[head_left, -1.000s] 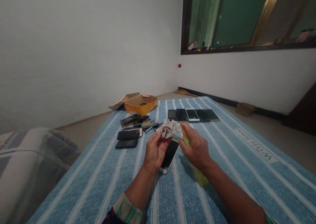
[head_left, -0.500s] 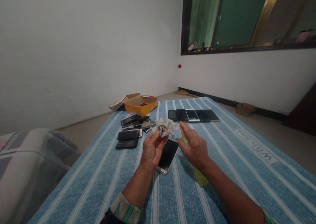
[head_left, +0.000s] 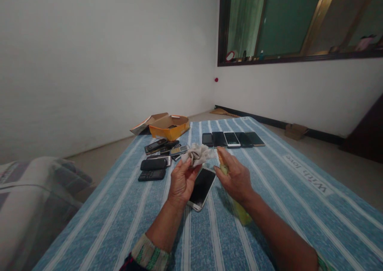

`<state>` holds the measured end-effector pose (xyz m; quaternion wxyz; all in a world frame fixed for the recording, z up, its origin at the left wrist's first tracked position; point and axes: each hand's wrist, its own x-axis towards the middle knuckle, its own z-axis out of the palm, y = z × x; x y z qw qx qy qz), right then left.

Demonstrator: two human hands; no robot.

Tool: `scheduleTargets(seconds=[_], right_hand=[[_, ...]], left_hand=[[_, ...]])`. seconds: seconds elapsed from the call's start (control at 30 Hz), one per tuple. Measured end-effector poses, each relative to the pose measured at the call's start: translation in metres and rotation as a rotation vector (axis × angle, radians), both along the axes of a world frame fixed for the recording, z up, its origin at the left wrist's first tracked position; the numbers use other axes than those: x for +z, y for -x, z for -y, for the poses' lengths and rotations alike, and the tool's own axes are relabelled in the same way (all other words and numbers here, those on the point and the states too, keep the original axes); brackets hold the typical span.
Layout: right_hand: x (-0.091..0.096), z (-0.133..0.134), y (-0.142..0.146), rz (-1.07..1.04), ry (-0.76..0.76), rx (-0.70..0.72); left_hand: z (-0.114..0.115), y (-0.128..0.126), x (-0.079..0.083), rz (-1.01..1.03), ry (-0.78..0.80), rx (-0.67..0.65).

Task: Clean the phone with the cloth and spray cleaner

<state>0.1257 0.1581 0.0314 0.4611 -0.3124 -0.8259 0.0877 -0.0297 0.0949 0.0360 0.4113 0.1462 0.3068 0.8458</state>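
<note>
Lower left of frame: grey-and-white padded bundle (head_left: pixel 38 191), beside the blue-and-white striped bedspread (head_left: pixel 98 223). Left of centre on the bedspread: black keypad phone (head_left: pixel 151 175), black-cased phone (head_left: pixel 153 164) and more handsets bunched above them, some overlapping, so a loose pile that looks easy to knock. Behind that, open orange cardboard box (head_left: pixel 169 128), flap folded back. Centre: left hand (head_left: pixel 181 184) curled, fingers and thumb pinching a crumpled grey-white cloth (head_left: pixel 198 154) up off the surface. Cloth looks light and soft, will bunch, can be gripped anywhere. Just beside that hand and under the cloth, smartphone (head_left: pixel 202 188) lies face up and angled diagonally, dark screen, silver edge; glass probably slick and fragile, best taken by the edges. Right hand (head_left: pixel 235 176) closed around the upper part of a yellow plastic spray bottle (head_left: pixel 240 212), body hanging below the palm, exact finger placement partly hidden. Bottle probably light, and the neck looks like the safest hold. Upper centre: row of five smartphones (head_left: pixel 233 139), side by side, well apart from the hands. Far right: printed "With love" lettering (head_left: pixel 308 174) on the bedspread, and a cardboard scrap (head_left: pixel 296 131) on the floor beyond.
</note>
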Motion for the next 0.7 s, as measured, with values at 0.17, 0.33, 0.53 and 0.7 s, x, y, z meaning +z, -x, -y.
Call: scheduleTargets(seconds=[0.17,0.33,0.53,0.7], right_hand=[[0.002,0.002,0.000,-0.027,0.031,0.030],[0.009,-0.007,-0.011,-0.227,0.209,0.143],[0.011,-0.046,-0.067,-0.675,0.927,0.281],[-0.011,-0.073,-0.166,-0.846,1.106,0.084]], left_hand=[[0.000,-0.001,0.001,-0.018,-0.012,-0.019],[0.000,-0.001,0.000,-0.017,0.005,-0.025],[-0.003,0.001,-0.007,-0.054,0.023,-0.034],[-0.004,-0.001,-0.012,-0.102,0.058,-0.026]])
